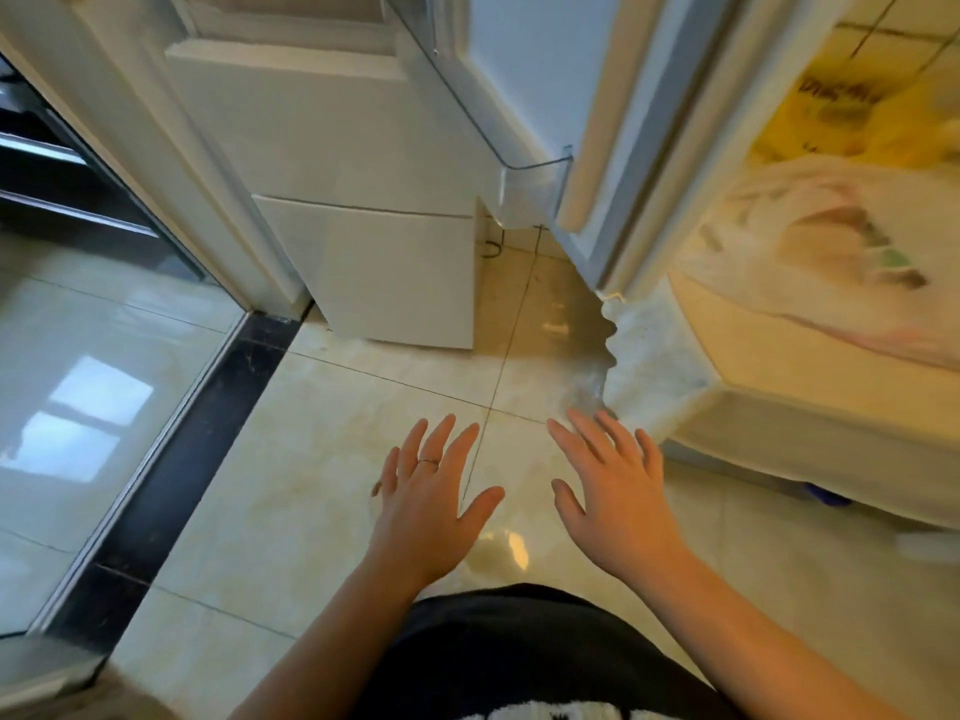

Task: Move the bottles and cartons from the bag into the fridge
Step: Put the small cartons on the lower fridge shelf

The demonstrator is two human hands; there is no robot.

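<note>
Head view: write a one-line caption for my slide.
Left hand and right hand spread open and empty above the tiled floor, beside the open fridge with a plastic bag inside.

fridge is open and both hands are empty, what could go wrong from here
1. The fridge door stands open while the left hand and right hand hold nothing; cold escapes, and the frost on the lower edge may grow.
2. The floor glistens just below the frost, possibly wet: a slip risk.
3. Bags cover much of the shelf, so there may be little room there.
</note>
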